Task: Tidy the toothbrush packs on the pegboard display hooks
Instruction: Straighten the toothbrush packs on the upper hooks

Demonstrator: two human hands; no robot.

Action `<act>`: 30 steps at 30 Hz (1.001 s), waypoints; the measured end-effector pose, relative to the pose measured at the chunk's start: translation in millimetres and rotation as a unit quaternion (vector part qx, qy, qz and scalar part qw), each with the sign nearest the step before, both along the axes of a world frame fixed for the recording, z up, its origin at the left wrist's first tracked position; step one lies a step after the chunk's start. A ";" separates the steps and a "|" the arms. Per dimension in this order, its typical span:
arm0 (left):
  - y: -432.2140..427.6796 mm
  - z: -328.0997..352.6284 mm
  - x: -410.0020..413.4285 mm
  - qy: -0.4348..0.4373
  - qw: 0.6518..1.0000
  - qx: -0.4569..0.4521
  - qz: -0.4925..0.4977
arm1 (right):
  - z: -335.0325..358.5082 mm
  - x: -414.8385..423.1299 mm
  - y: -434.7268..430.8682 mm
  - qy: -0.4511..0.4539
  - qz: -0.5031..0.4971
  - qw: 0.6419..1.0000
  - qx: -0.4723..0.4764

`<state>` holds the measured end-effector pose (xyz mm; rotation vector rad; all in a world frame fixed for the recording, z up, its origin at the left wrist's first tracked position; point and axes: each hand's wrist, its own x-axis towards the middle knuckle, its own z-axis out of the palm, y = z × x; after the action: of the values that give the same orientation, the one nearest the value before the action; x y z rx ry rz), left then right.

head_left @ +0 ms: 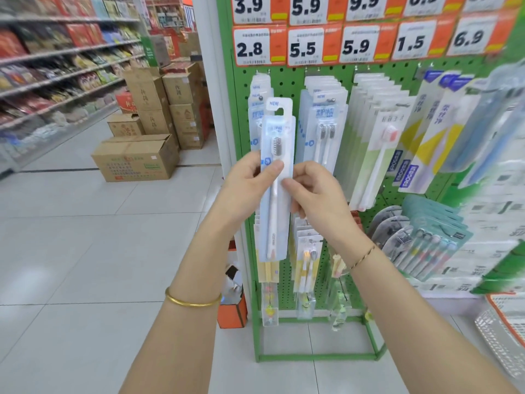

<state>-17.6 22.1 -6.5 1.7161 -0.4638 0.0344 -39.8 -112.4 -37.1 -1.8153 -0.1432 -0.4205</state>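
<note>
Item: one toothbrush pack [279,129], held upright just in front of the left column of the pegboard [287,78], on no hook.
Left hand [247,183]: the pack's left edge is gripped at mid-length, with the thumb laid across the front.
Right hand [318,194]: the right edge is pinched at mid-length, with the fingers curled behind.
Weight: judged very light.
Stiffness: thin backing under a clear blister; bending or creasing is expected if it is squeezed.
Finish: glossy plastic, judged slippery.
Hang tab [279,110]: a slotted cut-out at the top, judged thin and easily torn if forced.
Recommended hold: both long edges at mid-length, with the tab left free.
Likely hook: matching hung packs [257,109] are seen just behind.
</note>
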 end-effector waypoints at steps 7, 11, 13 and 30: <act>5.7 10.0 18.4 -0.038 0.995 -0.042 0.076 | 15.5 21.2 9.2 -0.011 0.003 1.000 -0.014; 3.0 9.6 26.7 -0.034 0.995 -0.037 0.081 | 14.6 30.7 8.3 -0.006 -0.007 1.000 -0.018; 1.7 8.9 29.8 -0.030 0.996 -0.034 0.082 | 12.9 34.8 7.6 -0.006 -0.011 1.000 -0.022; -0.1 -1.0 54.2 -0.002 0.990 -0.012 0.140 | 7.8 62.4 9.7 -0.005 -0.030 0.992 -0.122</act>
<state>36.5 21.9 -7.5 1.7466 -0.2217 0.2442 22.5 -102.7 -29.3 -2.0624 -0.1531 -0.4715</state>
